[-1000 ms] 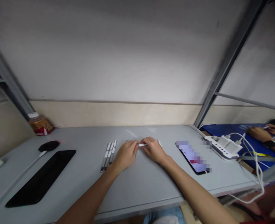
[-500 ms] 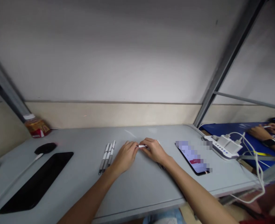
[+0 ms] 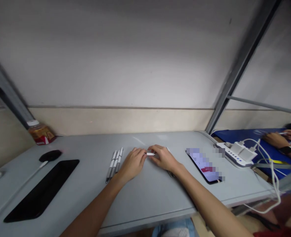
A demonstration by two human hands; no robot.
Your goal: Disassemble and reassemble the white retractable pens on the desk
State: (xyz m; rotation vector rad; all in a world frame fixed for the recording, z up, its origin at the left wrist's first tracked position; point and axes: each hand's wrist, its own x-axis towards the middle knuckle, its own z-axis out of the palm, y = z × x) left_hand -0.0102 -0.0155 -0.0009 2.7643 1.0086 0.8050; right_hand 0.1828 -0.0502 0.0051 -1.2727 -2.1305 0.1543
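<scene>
Between my fingertips, over the middle of the grey table (image 3: 145,194), a white pen (image 3: 150,154) lies crosswise. My left hand (image 3: 133,163) is closed in a pinch at its left end. The fingers of my right hand (image 3: 163,158) close around its right end, hiding that part. Left of my left hand, several white and grey pens (image 3: 114,163) lie side by side, partly covered by the hand. Something thin and pen-like shows at the edge of my right hand and behind its wrist, mostly hidden.
A phone (image 3: 204,166) and a white power strip (image 3: 234,154) with plugs and cables are at the right. To the left lie a black flat slab (image 3: 43,191), a black round object (image 3: 50,155) and a bottle (image 3: 41,133). Another person's hands (image 3: 275,140) are at the blue table (image 3: 241,136).
The view has shifted slightly. Both hands keep hold of the pen in nearly the same place, and slightly more of its white barrel shows between them.
</scene>
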